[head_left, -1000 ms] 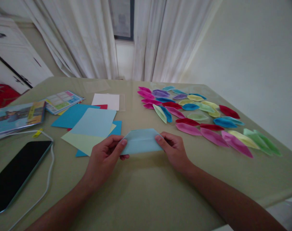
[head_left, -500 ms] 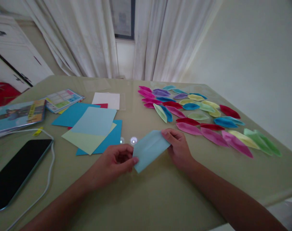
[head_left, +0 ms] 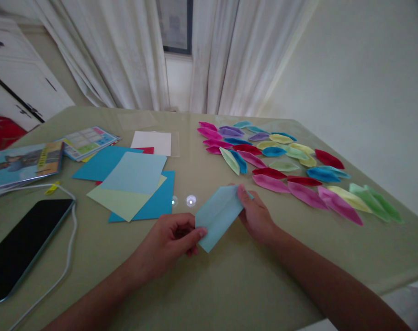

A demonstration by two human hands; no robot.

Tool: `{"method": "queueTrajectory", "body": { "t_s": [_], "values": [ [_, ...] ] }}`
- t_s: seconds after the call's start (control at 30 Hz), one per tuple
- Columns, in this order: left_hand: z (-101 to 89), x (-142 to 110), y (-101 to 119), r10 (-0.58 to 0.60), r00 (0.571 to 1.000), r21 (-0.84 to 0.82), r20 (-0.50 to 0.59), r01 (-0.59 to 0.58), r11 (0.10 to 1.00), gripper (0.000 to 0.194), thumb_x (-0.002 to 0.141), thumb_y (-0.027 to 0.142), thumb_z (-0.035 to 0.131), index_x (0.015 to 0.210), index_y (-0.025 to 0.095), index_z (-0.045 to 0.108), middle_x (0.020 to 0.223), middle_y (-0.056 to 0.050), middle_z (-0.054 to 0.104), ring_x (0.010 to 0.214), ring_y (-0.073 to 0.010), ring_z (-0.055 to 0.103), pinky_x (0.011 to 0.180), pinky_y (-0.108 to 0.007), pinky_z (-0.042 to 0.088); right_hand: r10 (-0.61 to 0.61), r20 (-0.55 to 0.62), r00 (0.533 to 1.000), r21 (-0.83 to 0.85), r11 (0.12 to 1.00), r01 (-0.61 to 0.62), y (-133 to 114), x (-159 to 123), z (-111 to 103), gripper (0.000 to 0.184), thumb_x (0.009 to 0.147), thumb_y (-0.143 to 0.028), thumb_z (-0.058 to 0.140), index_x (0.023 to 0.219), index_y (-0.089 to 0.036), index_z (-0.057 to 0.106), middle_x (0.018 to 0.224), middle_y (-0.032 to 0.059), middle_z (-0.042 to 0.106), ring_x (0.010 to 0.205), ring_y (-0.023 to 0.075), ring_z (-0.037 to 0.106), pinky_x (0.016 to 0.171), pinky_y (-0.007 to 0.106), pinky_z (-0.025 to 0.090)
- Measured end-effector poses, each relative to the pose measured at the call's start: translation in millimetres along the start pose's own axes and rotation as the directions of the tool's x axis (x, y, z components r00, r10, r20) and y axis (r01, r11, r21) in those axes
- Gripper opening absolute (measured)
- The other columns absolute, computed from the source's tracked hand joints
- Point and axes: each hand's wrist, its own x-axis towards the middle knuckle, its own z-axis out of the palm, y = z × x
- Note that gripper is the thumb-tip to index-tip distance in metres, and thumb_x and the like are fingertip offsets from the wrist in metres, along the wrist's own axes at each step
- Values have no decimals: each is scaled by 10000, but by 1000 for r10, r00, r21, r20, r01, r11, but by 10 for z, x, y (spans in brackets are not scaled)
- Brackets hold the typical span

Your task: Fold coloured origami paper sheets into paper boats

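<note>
A light blue sheet of folded paper point(head_left: 220, 216) is held just above the table between my two hands. My left hand point(head_left: 177, 236) pinches its lower left corner, thumb on top and fingers underneath. At the upper right end, my right hand point(head_left: 256, 211) grips the paper with its thumb over the front; the fingers behind are partly hidden. A crease runs along the paper's length. To the right lie several folded paper pieces, pointed like leaves, such as a pink one point(head_left: 271, 183) and a red one point(head_left: 304, 181).
On the left are loose paper sheets, a light blue one point(head_left: 136, 172) uppermost, beside a white sheet point(head_left: 152, 143). A black-screened phone point(head_left: 28, 246), a white cable point(head_left: 71, 248) and a picture booklet point(head_left: 25, 163) lie farther left on the table point(head_left: 209, 294). Curtains point(head_left: 126, 55) hang behind.
Both hands and the paper have shifted slightly to the right. My right thumb has moved along the paper's upper end, where a small corner now sticks out beyond it.
</note>
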Motion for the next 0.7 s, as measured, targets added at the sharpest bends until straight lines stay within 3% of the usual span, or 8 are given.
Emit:
{"method": "queueTrajectory", "body": {
  "t_s": [0.17, 0.27, 0.37, 0.57, 0.7],
  "values": [
    [-92, 55, 26, -4, 998, 1, -59, 4, 1000, 343, 941, 472, 701, 750, 190, 659, 633, 18, 655, 575, -133, 630, 550, -224, 455, -179, -31, 983, 86, 980, 182, -208, 264, -169, 698, 888, -843, 551, 820, -191, 790, 741, 59, 632, 642, 156, 538, 502, 251, 404],
    [-128, 72, 21, -7, 997, -8, -80, 6, 1000, 336, 927, 475, 712, 761, 188, 661, 636, 30, 634, 561, -127, 619, 536, -220, 448, -186, 18, 982, 89, 979, 184, -191, 238, -163, 568, 840, -764, 707, 924, -214, 824, 765, 37, 642, 643, 139, 525, 507, 235, 381],
    [-151, 86, -8, 15, 992, 20, -122, -13, 1000, 357, 936, 489, 702, 755, 186, 650, 620, 34, 617, 559, -123, 599, 536, -220, 436, -202, 62, 977, 16, 979, 201, -100, 187, -131, 328, 809, -538, 869, 864, -222, 804, 662, -18, 575, 577, 101, 455, 502, 218, 329],
    [-186, 105, -27, 146, 910, 17, -389, -151, 988, 279, 941, 404, 712, 1110, 212, 602, 708, 47, 684, 621, -138, 630, 583, -226, 479, -236, 30, 971, -25, 971, 237, -92, 184, -79, 300, 806, -458, 866, 926, -195, 786, 629, -34, 569, 524, 89, 425, 463, 222, 294],
    [-194, 74, 32, 298, 886, 157, -355, -258, 953, 184, 1032, 302, 530, 1126, 212, 660, 737, 30, 687, 694, -140, 664, 661, -238, 521, -246, -35, 969, -54, 968, 244, -106, 199, -66, 330, 842, -438, 832, 1061, -201, 760, 660, -44, 559, 541, 94, 445, 477, 218, 328]
  ]
}}
